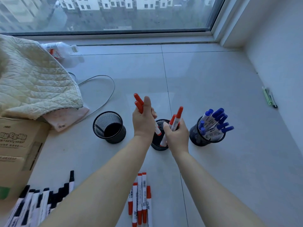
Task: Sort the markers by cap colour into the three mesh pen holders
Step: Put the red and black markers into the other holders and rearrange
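The left hand [142, 119] has a closed grip on two red-capped markers [138, 103], caps pointing up and away. The right hand [177, 134] also has a closed grip on two red-capped markers [176, 118], caps up, their lower ends over the middle mesh holder [159, 145]. Both hands hover above this middle holder, which already has red-capped markers inside. To its left stands an empty-looking black mesh holder [109, 126]. To its right, a third mesh holder [205, 136] is filled with blue-capped markers [214, 122]. All three stand on a pale tiled floor [205, 79] by a window [106, 13]. Nearer the person, more red-capped markers [140, 199] lie side by side on the floor, and black-capped markers [41, 202] lie in a row at lower left. A cardboard box [18, 149] and a quilted cloth [32, 79] sit at left.
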